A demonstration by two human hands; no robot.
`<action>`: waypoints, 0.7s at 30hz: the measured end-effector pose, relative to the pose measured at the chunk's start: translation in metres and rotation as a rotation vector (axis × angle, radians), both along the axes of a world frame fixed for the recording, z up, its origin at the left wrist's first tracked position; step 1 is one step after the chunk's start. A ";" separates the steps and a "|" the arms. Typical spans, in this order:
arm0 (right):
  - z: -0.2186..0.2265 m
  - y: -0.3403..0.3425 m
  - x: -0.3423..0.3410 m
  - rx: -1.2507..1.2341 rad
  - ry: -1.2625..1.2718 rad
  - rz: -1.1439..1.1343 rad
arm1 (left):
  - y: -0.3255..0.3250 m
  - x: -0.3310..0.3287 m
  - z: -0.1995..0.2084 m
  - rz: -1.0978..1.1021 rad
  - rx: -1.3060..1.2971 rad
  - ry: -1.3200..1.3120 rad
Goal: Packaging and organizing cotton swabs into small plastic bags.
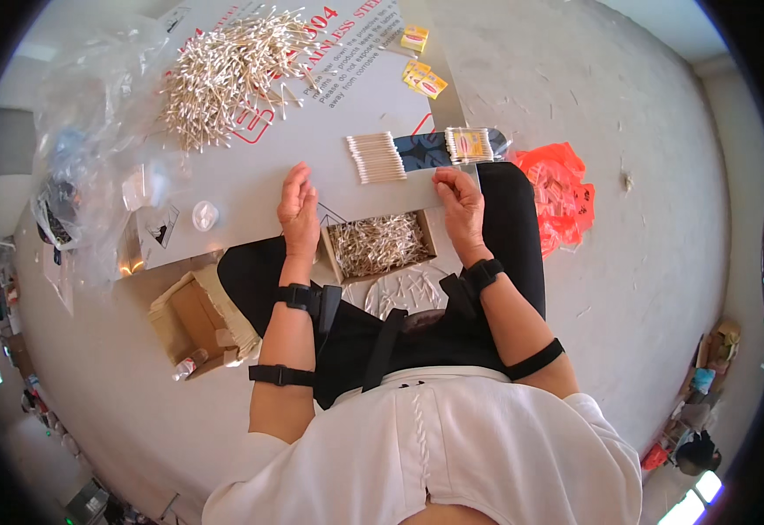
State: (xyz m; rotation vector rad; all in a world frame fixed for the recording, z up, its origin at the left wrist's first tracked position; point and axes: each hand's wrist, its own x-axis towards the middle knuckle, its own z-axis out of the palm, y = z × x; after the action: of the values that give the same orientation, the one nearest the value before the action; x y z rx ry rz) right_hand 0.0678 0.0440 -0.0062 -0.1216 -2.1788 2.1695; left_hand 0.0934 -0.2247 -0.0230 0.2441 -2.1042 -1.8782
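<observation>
Above the near edge of the table [233,201], my left hand [299,210] is raised with its fingers up and its thumb apart, and nothing shows in it. My right hand [462,206] has its fingers curled in at the table edge; whether they hold anything is hidden. Between my wrists, a cardboard box of cotton swabs [378,245] rests at my lap. Beyond it lies a neat row of cotton swabs [375,158], beside a dark patterned strip [422,151]. A clear pack of swabs with a yellow card [469,145] sits on the strip's right part.
A large heap of cotton swabs [233,74] covers the far left of the table. Yellow cards [424,80] lie far right. Clear plastic bags [93,122] and a small round container [204,215] are left. A red bag [561,197] is right; an open carton [198,324] stands lower left.
</observation>
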 end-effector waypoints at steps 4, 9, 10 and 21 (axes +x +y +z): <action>0.000 -0.002 0.009 0.305 0.131 0.070 | -0.002 0.002 -0.002 -0.042 -0.114 0.010; 0.005 0.001 0.014 0.541 0.202 0.191 | -0.001 0.005 -0.002 -0.097 -0.326 0.042; 0.007 0.001 0.015 0.574 0.201 0.232 | -0.002 0.006 -0.002 -0.118 -0.440 0.044; 0.006 0.011 0.018 0.665 0.329 0.338 | 0.013 0.025 0.013 -0.248 -0.702 -0.061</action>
State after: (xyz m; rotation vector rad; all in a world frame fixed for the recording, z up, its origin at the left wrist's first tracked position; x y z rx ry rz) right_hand 0.0856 0.0548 -0.0004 0.6234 -2.6932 1.3171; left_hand 0.1187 -0.2115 -0.0103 -0.1299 -2.7755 -1.1255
